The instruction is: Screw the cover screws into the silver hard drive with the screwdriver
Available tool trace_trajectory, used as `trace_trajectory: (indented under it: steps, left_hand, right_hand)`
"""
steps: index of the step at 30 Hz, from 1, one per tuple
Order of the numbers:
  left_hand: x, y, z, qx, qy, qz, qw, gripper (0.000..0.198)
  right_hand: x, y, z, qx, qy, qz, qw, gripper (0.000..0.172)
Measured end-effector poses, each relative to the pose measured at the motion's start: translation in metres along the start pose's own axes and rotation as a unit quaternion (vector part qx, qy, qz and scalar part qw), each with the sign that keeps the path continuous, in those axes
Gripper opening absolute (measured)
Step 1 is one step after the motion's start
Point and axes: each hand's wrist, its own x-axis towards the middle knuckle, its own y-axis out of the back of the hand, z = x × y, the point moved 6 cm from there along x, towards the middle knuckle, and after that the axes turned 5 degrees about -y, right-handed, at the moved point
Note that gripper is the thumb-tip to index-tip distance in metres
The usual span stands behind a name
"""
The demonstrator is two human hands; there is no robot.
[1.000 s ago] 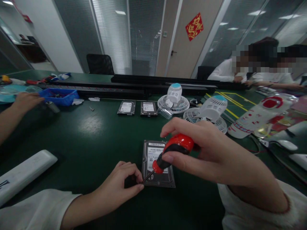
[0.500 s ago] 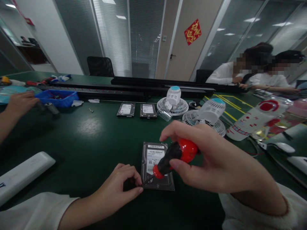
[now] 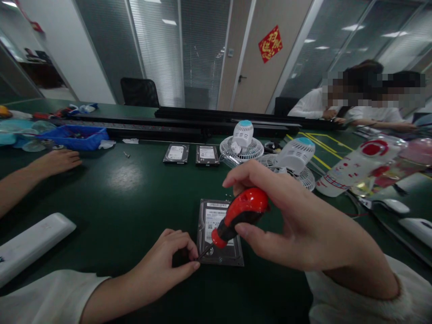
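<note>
Over the hard drive [image 3: 209, 225], right grip [image 3: 295, 225] clasps screwdriver [image 3: 240, 213], left grip [image 3: 168, 252] pinches its tip.

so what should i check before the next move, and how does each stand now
1. Screwdriver held in the right hand's grip: ok
2. Hard drive flat on the table, label up: ok
3. Left hand by the screwdriver's tip: ok
4. Tip seated in a screw: cannot tell, fingers hide it
5. Co-worker's hand apart from the drive: ok
</note>
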Motion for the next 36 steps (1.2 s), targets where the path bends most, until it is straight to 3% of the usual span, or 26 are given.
trace_trajectory:
  steps: [8, 14, 19, 25, 31, 36]
  left_hand:
    - [0.001, 0.002, 0.004, -0.006, -0.005, 0.006, 1.0, 0.008]
    - [-0.002, 0.002, -0.001, -0.003, -0.008, 0.011, 1.0, 0.01]
    - [-0.001, 0.003, 0.0, 0.006, -0.014, 0.007, 1.0, 0.008]
    - [-0.001, 0.004, 0.0, 0.016, -0.026, 0.014, 0.999, 0.011]
    - [-0.001, 0.006, 0.004, 0.022, -0.029, 0.023, 0.999, 0.011]
    - [0.0, 0.007, 0.005, 0.021, -0.037, 0.021, 0.999, 0.013]
  right_hand:
    - [0.006, -0.004, 0.006, -0.041, -0.045, 0.001, 0.998, 0.035]
    - [0.003, -0.005, 0.002, 0.017, 0.013, -0.021, 1.0, 0.039]
    - [0.005, -0.006, 0.006, 0.006, -0.022, -0.006, 1.0, 0.028]
    - [0.006, -0.007, 0.0, 0.048, 0.027, 0.006, 0.998, 0.031]
    - [0.008, -0.008, 0.006, 0.012, -0.032, 0.019, 0.999, 0.029]
    - [0.008, -0.011, 0.0, 0.066, 0.038, 0.033, 0.997, 0.028]
